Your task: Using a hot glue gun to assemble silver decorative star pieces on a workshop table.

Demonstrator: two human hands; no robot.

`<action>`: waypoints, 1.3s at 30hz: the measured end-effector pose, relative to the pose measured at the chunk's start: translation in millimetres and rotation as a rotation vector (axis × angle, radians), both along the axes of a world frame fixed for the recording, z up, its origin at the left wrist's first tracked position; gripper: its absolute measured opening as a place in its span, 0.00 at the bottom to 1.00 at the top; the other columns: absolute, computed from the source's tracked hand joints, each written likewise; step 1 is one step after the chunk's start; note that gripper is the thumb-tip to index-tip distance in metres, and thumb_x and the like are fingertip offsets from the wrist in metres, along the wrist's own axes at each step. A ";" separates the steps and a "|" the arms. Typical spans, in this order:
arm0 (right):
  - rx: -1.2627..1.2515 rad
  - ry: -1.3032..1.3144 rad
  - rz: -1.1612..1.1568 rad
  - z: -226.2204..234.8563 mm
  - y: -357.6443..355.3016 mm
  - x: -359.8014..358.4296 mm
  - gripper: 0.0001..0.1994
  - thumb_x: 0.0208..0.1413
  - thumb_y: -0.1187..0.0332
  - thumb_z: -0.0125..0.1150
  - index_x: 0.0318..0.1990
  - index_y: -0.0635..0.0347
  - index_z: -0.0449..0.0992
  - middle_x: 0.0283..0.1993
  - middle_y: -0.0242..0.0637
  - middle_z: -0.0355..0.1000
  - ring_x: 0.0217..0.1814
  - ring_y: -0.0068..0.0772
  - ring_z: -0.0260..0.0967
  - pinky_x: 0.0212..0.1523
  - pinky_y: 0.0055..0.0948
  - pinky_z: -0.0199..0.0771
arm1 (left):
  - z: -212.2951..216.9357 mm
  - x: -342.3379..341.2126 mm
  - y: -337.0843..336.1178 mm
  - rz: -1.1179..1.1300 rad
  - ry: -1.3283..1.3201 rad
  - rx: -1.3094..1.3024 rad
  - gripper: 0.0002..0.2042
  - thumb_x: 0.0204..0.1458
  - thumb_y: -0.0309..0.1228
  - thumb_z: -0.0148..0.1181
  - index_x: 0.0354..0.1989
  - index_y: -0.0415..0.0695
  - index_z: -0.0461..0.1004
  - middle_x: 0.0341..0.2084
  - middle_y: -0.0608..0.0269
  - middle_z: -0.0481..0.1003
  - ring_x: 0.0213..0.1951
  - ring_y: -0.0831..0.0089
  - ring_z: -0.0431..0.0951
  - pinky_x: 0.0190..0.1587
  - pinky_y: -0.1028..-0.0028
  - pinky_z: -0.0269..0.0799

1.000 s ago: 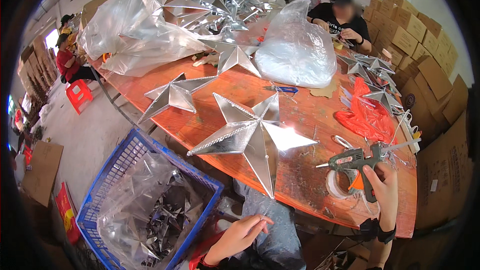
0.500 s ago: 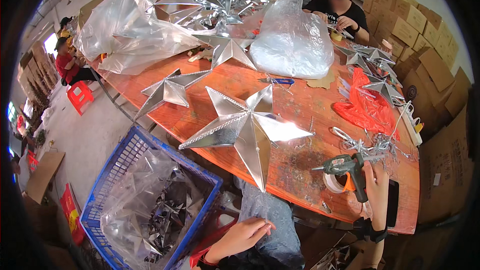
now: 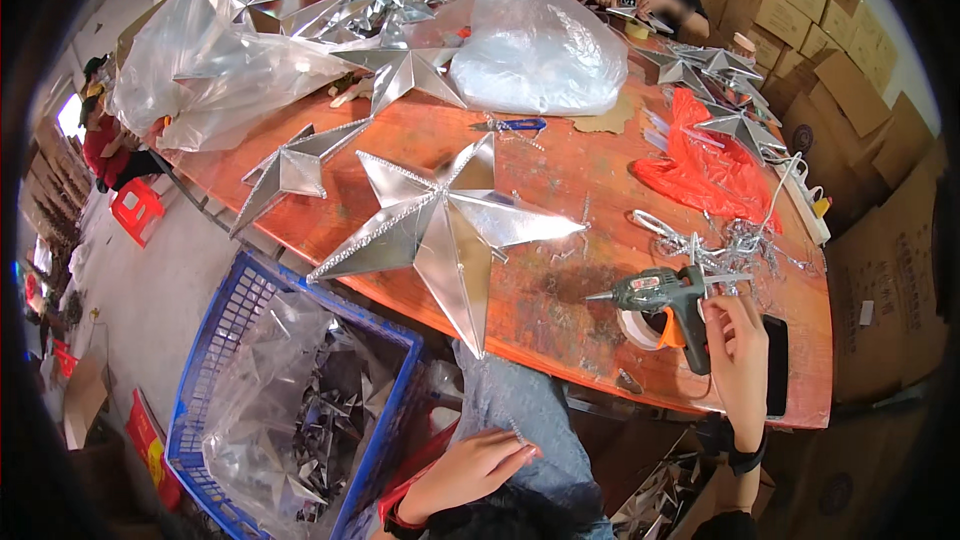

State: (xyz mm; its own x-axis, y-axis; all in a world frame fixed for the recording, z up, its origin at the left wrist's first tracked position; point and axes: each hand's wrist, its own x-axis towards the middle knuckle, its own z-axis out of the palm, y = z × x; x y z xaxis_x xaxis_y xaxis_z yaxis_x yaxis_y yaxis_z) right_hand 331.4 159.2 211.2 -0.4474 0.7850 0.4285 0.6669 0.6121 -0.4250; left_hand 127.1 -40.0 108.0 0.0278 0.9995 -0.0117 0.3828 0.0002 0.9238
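Grey floor (image 3: 150, 290), red stool (image 3: 136, 206), bright opening (image 3: 70, 116)

Between the large silver star (image 3: 445, 220) and the nozzle of the glue gun (image 3: 650, 292), a strip of bare table (image 3: 545, 290) is left where a hand could be passed. The right hand (image 3: 738, 350) is placed at the gun's handle, hemmed in by the roll of tape (image 3: 638, 333) on its left and the phone (image 3: 776, 375) just beside it on its right. Beyond, the way is cluttered by tangled silver string (image 3: 745, 248), then a red bag (image 3: 690, 178). The left hand (image 3: 487, 465) is flanked on its left by the blue basket (image 3: 404, 380); ahead, the table edge is reached by the star's lowest point.
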 end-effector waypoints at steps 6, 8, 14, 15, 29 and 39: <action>0.078 0.097 0.089 13.5 -42.1 -1.0 0.08 0.50 0.80 0.51 0.38 0.63 0.71 0.38 0.43 0.65 0.38 0.40 0.65 0.39 0.31 0.66 | 21.4 -5.6 5.2 -0.019 -0.306 -0.116 0.15 0.61 0.32 0.46 0.27 0.36 0.73 0.25 0.59 0.77 0.23 0.79 0.72 0.28 0.78 0.68; 0.029 0.132 0.187 16.7 -62.0 -2.4 0.12 0.44 0.80 0.58 0.40 0.61 0.73 0.38 0.43 0.67 0.39 0.41 0.68 0.39 0.33 0.70 | 22.6 -11.9 10.6 0.012 -0.400 -0.075 0.19 0.62 0.32 0.44 0.21 0.34 0.70 0.30 0.54 0.78 0.23 0.80 0.72 0.26 0.79 0.67; -0.079 0.068 0.797 -4.3 -72.3 -46.7 0.18 0.39 0.76 0.68 0.42 0.55 0.76 0.40 0.34 0.68 0.37 0.33 0.68 0.35 0.29 0.69 | 43.8 -17.5 6.2 0.155 -0.584 -0.187 0.20 0.62 0.36 0.43 0.22 0.36 0.72 0.15 0.65 0.71 0.21 0.82 0.68 0.24 0.80 0.61; -0.070 0.049 0.830 -5.2 -73.8 -51.5 0.19 0.38 0.75 0.69 0.42 0.54 0.76 0.40 0.33 0.68 0.36 0.32 0.68 0.34 0.29 0.69 | 47.0 -16.4 6.8 0.175 -0.580 -0.197 0.20 0.62 0.36 0.44 0.22 0.36 0.72 0.15 0.65 0.71 0.21 0.82 0.68 0.24 0.80 0.61; -0.026 0.066 1.156 -20.8 -75.6 -57.6 0.16 0.41 0.71 0.62 0.42 0.60 0.75 0.40 0.33 0.69 0.36 0.29 0.70 0.35 0.22 0.72 | 35.2 -13.3 -13.0 -0.124 -0.569 -0.278 0.24 0.63 0.35 0.38 0.15 0.40 0.69 0.11 0.66 0.69 0.16 0.78 0.67 0.23 0.77 0.61; -0.273 0.101 1.235 10.4 -65.7 -51.3 0.07 0.44 0.74 0.62 0.33 0.63 0.80 0.35 0.36 0.75 0.34 0.31 0.74 0.33 0.23 0.74 | 23.6 -20.3 1.4 -0.237 -0.606 -0.276 0.37 0.59 0.58 0.26 0.52 0.34 0.68 0.18 0.66 0.69 0.24 0.78 0.66 0.27 0.78 0.61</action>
State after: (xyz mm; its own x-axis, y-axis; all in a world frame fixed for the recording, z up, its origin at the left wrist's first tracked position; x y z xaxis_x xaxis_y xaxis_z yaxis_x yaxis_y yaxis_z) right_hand 280.1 93.6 221.6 -0.9169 -0.0622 0.3942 -0.3261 0.6861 -0.6503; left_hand 106.8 -38.6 131.6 0.3261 0.9286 -0.1774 -0.1800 0.2452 0.9526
